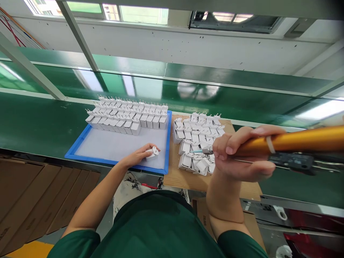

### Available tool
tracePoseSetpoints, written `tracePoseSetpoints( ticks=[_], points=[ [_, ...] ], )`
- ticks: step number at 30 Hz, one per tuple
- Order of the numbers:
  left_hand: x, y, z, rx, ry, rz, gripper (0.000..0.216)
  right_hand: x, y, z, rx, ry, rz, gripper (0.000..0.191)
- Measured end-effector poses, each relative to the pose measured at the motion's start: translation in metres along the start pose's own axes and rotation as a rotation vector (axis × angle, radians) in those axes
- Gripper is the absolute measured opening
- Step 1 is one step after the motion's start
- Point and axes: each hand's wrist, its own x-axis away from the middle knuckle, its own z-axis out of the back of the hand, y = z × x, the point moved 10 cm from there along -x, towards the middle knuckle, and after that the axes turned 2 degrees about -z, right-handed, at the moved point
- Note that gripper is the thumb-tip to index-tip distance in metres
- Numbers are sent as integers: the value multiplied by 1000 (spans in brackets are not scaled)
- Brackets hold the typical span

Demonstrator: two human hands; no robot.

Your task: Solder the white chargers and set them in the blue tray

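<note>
Over the near right part of the tray point(168, 143): one white plug point(153, 153), held between thumb and fingers of the left hand point(140, 154).
Orange screwdriver point(303, 140): right hand's point(236, 152) fingers wrapped around it, its tip pointing left above the board point(174, 180).
Tray's far side: rows of white plugs point(129, 116), prongs up.
Board: more plugs point(195, 136), packed close, some tilted.

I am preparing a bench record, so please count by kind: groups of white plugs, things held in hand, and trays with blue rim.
Plug groups: 2 (left group, right group)
Held white plug: 1 (left hand)
Held gold tool: 1 (right hand)
Blue-rimmed tray: 1
Total: 5
</note>
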Motion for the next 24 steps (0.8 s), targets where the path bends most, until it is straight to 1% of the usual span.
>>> tracePoseSetpoints(
  ticks=[7, 13, 15, 17, 18, 19, 20, 21, 22, 23, 24],
  points=[
    [0, 2, -2, -1, -26, -16, 36, -1, 0, 1, 33, 17, 0, 34],
    [-1, 4, -4, 46, -44, -28, 36, -2, 3, -1, 90, 4, -3, 36],
    [-2, 4, -5, 70, -41, -24, 36, -2, 3, 0, 81, 23, 0, 36],
    [-2, 2, -6, 101, -34, -18, 42, -1, 3, 2, 69, 46, -5, 37],
    [-1, 1, -4, 110, -6, -15, 47, -1, 3, 2, 66, 48, -8, 37],
    [0, 0, 0, 104, 53, -12, 52, 0, 3, 2, 66, 44, -11, 37],
    [3, -2, 7, 76, 147, -9, 54, 0, 3, 1, 64, 33, -16, 37],
    [9, -3, 16, 24, 265, -11, 51, 0, 3, 1, 60, 21, -16, 37],
    [16, -2, 25, -49, 389, -23, 44, 0, 3, 2, 51, 12, -13, 36],
    [25, 0, 31, -136, 490, -45, 36, 0, 2, 3, 40, 7, -12, 36],
    [33, 4, 31, -228, 552, -76, 32, 0, 2, 4, 28, 0, -9, 35]
  ],
)
